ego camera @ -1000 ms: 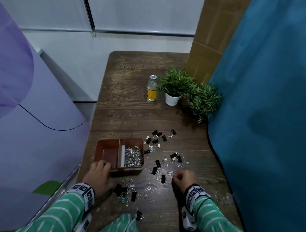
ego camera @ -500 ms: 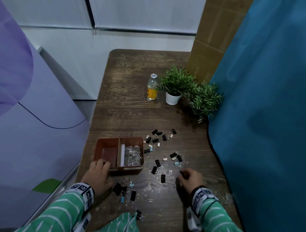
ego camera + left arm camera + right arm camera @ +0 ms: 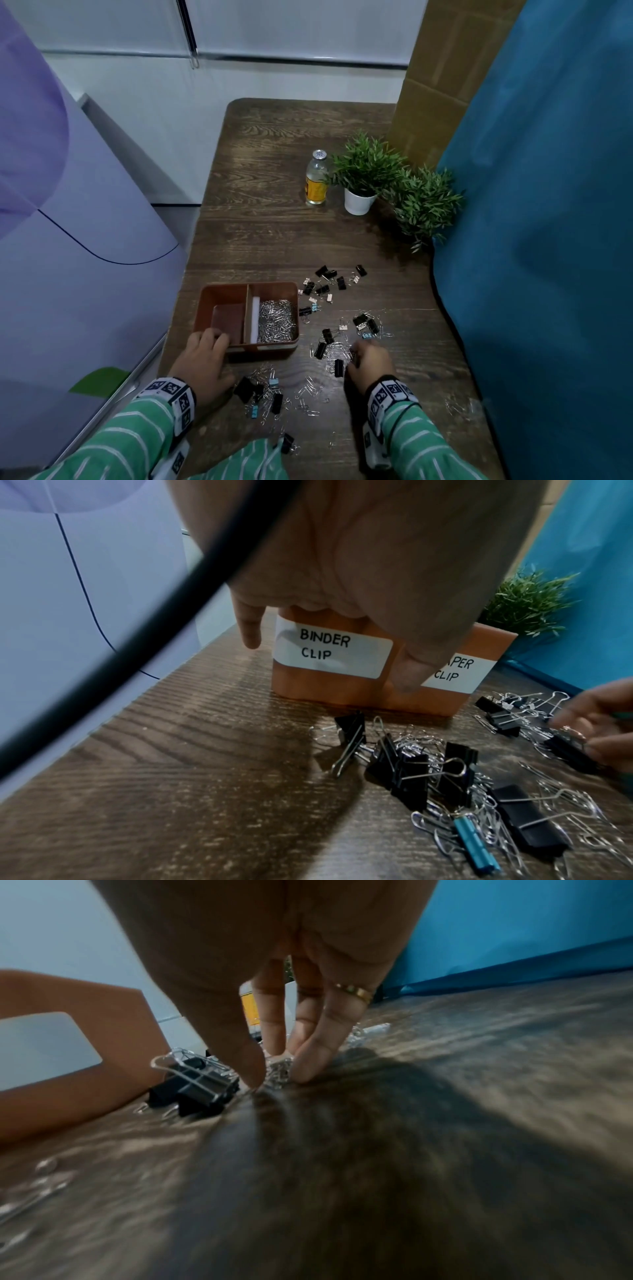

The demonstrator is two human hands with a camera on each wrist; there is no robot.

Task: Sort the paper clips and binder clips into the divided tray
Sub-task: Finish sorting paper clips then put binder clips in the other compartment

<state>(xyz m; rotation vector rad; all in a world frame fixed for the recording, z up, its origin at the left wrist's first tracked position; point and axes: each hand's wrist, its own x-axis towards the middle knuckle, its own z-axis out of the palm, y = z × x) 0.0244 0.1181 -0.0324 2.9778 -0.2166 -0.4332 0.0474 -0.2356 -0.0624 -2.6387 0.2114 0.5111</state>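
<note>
In the head view the left hand (image 3: 205, 359) sits at lower left of centre, gripping the near left corner of the tray (image 3: 219, 291): its fingers curl over the rim while, in the left wrist view, the thumb (image 3: 411, 666) presses the front wall between two white labels, one reading "BINDER CLIP" (image 3: 330, 653), the other half hidden. The tray stands on the table (image 3: 274, 240), just left of the frame's middle. Its right compartment holds a heap of silver paper clips (image 3: 276, 320); the left compartment shows only its brown floor.

The right hand (image 3: 370, 365) is lower right of centre, knuckles up, fingertips down on the table among loose clips. The right wrist view shows its thumb and fingers (image 3: 311, 1058) drawn close together, pinching a small bunch of paper clips (image 3: 279, 1070) against the wood; a gold ring is on one finger. A black binder clip (image 3: 202, 1088) lies just left of the thumb, touching or nearly so.

More binder clips, mostly black with a few blue and white, are scattered right of the tray (image 3: 329, 284) and in a cluster near the bottom centre between the two hands (image 3: 263, 394), mixed with stray paper clips. A bottle (image 3: 317, 181) and two potted plants (image 3: 366, 171) stand well apart in the upper right part of the table.
</note>
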